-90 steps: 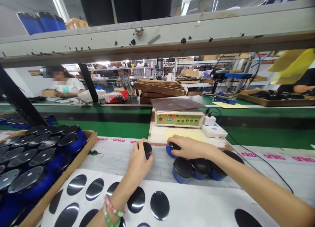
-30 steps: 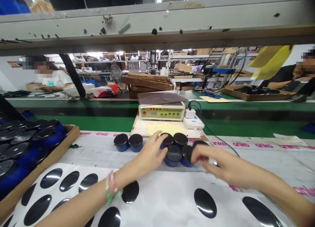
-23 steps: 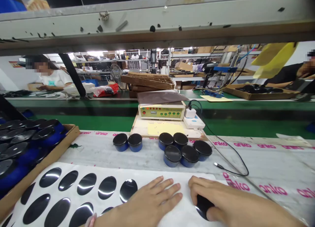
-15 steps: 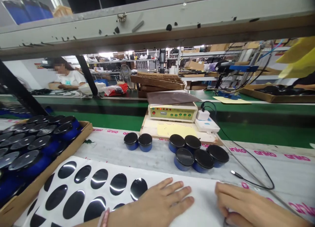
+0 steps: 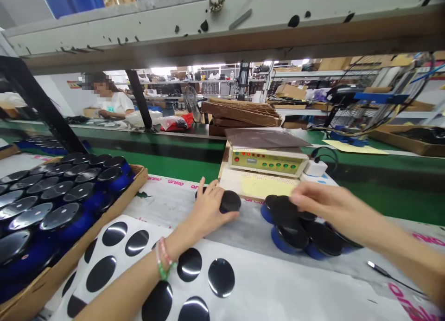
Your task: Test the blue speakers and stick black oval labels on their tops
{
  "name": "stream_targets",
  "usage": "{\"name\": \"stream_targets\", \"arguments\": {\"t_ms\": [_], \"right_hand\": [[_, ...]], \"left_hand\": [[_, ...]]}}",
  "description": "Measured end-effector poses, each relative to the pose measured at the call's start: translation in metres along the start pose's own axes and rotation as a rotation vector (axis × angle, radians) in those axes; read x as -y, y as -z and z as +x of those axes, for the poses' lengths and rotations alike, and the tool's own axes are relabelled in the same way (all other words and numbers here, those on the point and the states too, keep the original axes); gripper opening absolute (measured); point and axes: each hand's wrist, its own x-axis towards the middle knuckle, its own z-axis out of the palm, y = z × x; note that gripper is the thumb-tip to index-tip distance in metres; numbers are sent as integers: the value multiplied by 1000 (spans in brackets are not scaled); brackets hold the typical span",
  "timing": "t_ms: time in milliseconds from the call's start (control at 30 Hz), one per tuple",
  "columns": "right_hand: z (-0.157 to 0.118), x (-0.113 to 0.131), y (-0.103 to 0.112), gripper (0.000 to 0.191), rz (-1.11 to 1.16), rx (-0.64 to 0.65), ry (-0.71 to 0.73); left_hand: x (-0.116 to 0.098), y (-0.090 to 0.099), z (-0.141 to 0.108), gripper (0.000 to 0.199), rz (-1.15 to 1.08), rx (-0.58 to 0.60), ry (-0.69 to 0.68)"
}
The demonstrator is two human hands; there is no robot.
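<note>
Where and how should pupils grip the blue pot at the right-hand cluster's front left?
Probably grip the blue pot by its curved side wall, from the front left: it stands upright, flat-topped, and neighbouring pots crowd behind and right.

Black-topped pots [image 5: 290,240] handled near the far edge of the tabletop [image 5: 167,202]
One pot [image 5: 231,202] is held by the left hand [image 5: 207,208]; others are overhung by the right hand [image 5: 325,204].

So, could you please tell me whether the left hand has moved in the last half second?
Yes; judged against the lit box, the left hand has moved forward and leftward, from the white sheet to two dark cups.
</note>
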Motion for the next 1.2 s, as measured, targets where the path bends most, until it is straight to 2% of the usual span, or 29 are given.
{"name": "stream_targets", "arguments": {"t_ms": [67,133,233,367,500,900,1200], "right_hand": [[31,3,-37,46,100,77,5],[50,-5,-64,46,176,124,5],[52,-20,-84,44,255,164,-22],[40,-23,-87,37,292,152,-57],[39,-18,-89,34,240,143,-16],[40,-29,-96,29,113,136,72],[41,-29,-97,26,142,140,69]], "left_hand": [[-7,-6,-6,58,-83,31,-8],[-14,-9,-15,64,-181,78,4],[-14,-13,-22,64,-307,142,63],[-6,-16,-20,66,-442,202,164],[-5,-14,-17,64,-490,236,274],[-7,-14,-16,62,-491,241,274],[-6,-13,-16,62,-470,243,266]]}}
